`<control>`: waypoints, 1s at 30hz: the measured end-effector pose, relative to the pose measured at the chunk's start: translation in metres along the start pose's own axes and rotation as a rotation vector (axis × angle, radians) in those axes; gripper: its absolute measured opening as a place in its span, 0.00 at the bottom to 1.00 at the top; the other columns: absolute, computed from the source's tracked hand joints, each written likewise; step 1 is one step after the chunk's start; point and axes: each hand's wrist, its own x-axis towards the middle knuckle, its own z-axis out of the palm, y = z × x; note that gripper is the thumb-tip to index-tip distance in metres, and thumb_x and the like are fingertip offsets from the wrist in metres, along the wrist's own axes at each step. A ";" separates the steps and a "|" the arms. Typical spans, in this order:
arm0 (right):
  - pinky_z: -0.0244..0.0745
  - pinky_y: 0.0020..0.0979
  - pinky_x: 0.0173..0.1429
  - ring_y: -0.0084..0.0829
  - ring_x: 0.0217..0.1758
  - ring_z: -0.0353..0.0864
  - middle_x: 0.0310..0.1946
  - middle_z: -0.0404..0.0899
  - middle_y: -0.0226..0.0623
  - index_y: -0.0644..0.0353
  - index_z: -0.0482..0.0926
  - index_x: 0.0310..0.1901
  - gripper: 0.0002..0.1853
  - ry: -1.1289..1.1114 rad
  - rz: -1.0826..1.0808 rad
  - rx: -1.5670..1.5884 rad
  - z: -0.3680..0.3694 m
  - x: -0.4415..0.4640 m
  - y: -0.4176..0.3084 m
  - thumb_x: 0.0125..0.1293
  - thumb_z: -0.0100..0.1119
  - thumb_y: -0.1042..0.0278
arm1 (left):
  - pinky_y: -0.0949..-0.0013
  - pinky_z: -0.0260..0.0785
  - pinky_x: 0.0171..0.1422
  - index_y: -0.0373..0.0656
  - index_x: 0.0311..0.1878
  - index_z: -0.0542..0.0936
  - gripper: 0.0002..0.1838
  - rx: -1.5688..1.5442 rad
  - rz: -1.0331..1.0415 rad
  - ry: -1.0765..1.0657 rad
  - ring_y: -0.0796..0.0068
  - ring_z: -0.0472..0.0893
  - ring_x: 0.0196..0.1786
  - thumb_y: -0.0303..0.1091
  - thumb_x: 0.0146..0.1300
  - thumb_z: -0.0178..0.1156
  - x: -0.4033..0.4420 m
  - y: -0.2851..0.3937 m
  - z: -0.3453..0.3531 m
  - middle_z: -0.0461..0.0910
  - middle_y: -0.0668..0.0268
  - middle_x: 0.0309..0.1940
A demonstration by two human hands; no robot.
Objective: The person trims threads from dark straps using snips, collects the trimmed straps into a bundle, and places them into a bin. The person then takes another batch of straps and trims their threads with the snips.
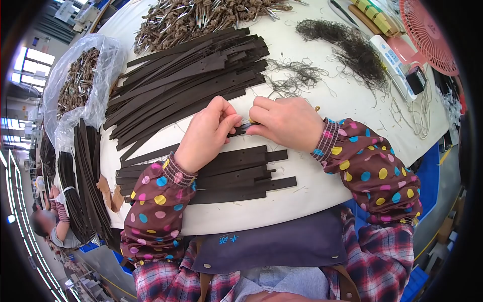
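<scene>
My left hand [209, 131] pinches the end of a dark brown strip [240, 130] over the middle of the table. Close beside it, my right hand [288, 122] has its fingers closed at the same end. Something thin and shiny shows between the fingertips, with a bit of yellow at the right hand; its kind is hidden. Below the hands lies a short stack of dark strips [231, 173] with small holes near their ends. Beyond the left hand spreads a larger pile of similar strips [201, 75].
Brown knotted cords with metal tips [186, 20] are heaped at the back, and more fill a clear plastic bag [113, 60] at left. Loose dark thread [347, 50] lies back right, near a white power strip [392, 65] and a pink fan [430, 30]. A person [55, 224] sits far left.
</scene>
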 end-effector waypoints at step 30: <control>0.77 0.41 0.40 0.43 0.39 0.84 0.33 0.82 0.36 0.56 0.74 0.54 0.19 -0.283 0.168 0.270 -0.033 0.000 0.020 0.60 0.63 0.71 | 0.69 0.71 0.39 0.39 0.39 0.76 0.11 0.438 0.008 -0.220 0.71 0.79 0.35 0.33 0.60 0.68 -0.011 0.008 -0.037 0.79 0.64 0.34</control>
